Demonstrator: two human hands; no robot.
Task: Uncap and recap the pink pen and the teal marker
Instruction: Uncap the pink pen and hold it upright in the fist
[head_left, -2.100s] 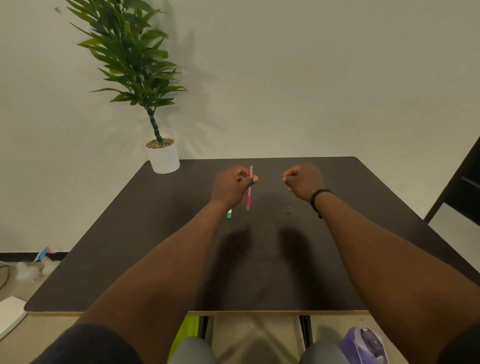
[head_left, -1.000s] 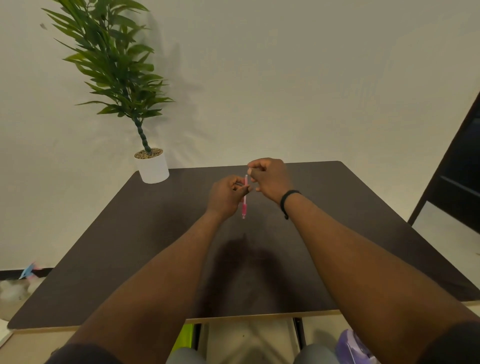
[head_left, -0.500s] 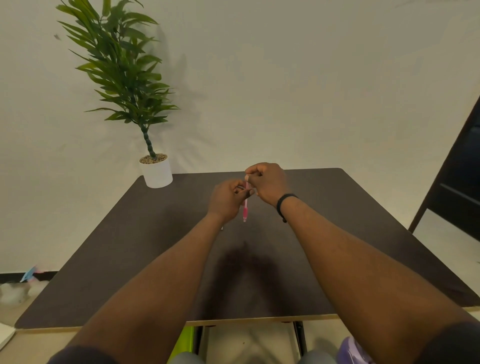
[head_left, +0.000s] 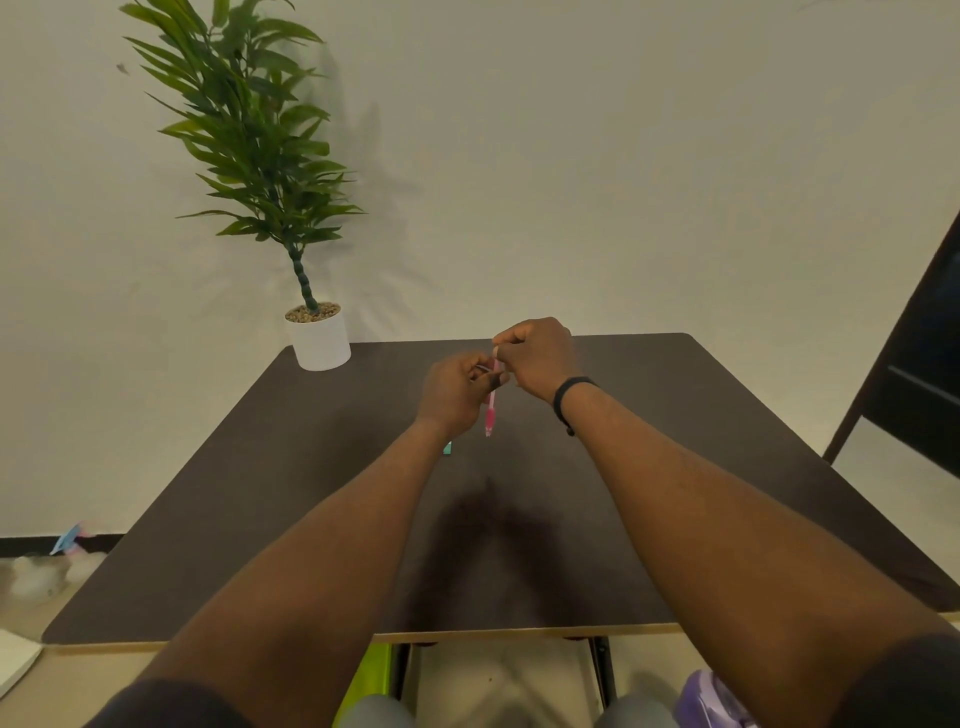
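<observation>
Both hands met above the middle of the dark table (head_left: 675, 467). The left hand (head_left: 454, 397) pinched the pink pen (head_left: 490, 415) at mid-barrel, upright, tip toward six o'clock. The right hand (head_left: 537, 358), at one o'clock of the left, pinched the pen's top end. Whether the cap was going on or coming off could not be told; this looked like the pen's step. The teal marker (head_left: 447, 447) lay on the table, mostly hidden at six o'clock of the left wrist, likely next.
</observation>
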